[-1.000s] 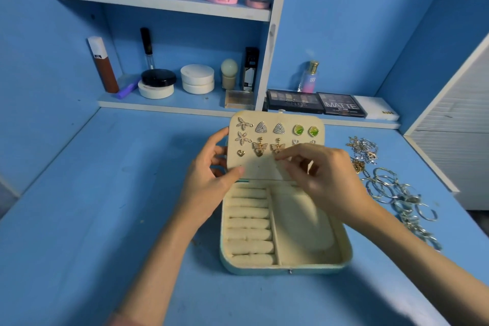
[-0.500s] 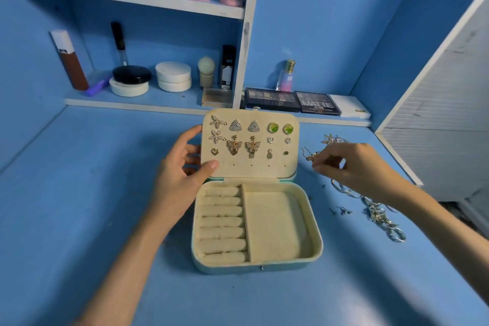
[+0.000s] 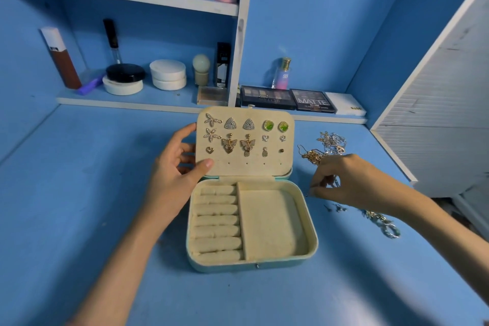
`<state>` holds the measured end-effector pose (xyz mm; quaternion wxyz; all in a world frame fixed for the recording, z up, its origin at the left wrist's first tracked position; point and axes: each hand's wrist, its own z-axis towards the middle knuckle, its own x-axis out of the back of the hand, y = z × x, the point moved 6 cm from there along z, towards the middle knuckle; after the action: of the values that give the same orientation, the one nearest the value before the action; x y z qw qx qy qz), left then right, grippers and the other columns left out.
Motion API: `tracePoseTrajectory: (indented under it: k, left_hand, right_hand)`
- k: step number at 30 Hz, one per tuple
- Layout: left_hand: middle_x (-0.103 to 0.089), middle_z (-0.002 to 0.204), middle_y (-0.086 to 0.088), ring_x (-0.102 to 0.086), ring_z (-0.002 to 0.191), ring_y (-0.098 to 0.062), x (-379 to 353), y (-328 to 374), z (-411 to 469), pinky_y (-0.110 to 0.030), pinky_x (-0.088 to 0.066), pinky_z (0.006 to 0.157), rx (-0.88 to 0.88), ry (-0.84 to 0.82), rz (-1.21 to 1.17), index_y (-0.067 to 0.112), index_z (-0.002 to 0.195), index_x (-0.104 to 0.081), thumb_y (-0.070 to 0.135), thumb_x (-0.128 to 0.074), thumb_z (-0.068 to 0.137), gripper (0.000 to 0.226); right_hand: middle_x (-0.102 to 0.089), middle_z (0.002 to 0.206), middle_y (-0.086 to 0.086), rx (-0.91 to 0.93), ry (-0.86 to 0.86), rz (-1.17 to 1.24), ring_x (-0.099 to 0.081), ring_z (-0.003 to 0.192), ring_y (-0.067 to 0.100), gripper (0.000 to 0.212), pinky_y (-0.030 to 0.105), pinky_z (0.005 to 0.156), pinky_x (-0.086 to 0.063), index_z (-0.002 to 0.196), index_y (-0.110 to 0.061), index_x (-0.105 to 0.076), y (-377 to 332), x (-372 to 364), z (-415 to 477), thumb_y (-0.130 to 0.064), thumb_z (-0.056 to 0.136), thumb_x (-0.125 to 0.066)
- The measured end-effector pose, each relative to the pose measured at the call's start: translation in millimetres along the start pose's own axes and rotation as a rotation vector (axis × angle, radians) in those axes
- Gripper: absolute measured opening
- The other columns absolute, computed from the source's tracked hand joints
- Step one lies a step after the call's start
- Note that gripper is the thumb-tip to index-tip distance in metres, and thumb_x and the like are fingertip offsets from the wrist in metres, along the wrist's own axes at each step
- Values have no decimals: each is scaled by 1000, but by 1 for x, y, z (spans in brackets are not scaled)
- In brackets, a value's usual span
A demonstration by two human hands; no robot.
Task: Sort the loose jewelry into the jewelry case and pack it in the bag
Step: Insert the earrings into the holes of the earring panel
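Blue worktop (image 3: 79, 193): right hand (image 3: 352, 182) has gone from lid (image 3: 246, 164) to pile (image 3: 330, 143), frame right — next piece, hold unclear; left hand (image 3: 172, 180) grips lid.

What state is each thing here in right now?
Mint-green jewelry case: open.
Cream earring panel: upright, bottom row unfilled.
Cream ring rolls: empty.
Flat cream compartment: empty.
Left hand: grips the earring panel's edge.
Right hand: fingertips pinched; contents too small to tell.
Tangled gold and silver jewelry: loose on blue table.

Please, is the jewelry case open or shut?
Open: the pale green jewelry case has its lid upright, held by the left hand.
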<state>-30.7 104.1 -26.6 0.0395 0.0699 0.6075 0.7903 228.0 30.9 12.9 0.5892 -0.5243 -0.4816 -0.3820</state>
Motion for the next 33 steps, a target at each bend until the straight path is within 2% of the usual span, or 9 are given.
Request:
tracePoseTrajectory:
  k: [3,5,16,26,33]
  left_hand:
    - [-66,92,4,-61,81,-9,0,0,0,-14,-48,70,4,-3,-5,47,112,-50,-3,-68,81,62]
    - [-66,91,4,-61,81,-9,0,0,0,-14,-49,71,2,-2,-5,47,111,-50,-4,-68,81,62]
    - [-66,94,2,-61,83,-11,-1,1,-1,-15,-50,72,5,0,0,48,111,-50,-4,-69,81,62]
    - [-66,94,1,-61,82,-10,-1,3,-2,-13,-49,68,11,-2,-11,48,110,-50,-4,-68,81,62]
    - [-66,96,-2,-61,83,-11,-1,4,-2,-13,-50,70,11,-5,-13,47,111,-50,-4,-68,82,61]
  right_hand:
    - [-54,78,-14,-60,-70,-104,-50,74,6,19,29,70,-46,80,-28,-68,-1,-6,1,-47,79,-65]
    - [-53,79,-14,-93,-102,-162,-50,77,7,22,27,69,-44,82,-29,-67,-2,-8,1,-50,80,-62]
    - [-47,71,-20,-61,-110,-155,-53,77,10,10,31,75,-48,86,-29,-68,-5,-13,-3,-35,84,-60]
    - [-53,78,-14,-26,-32,-108,-52,73,11,8,35,72,-49,84,-26,-68,-1,-14,-6,-32,83,-63]
    - [-56,80,-15,-21,-32,-95,-53,73,10,5,35,69,-50,85,-31,-67,3,-13,-7,-30,83,-63]
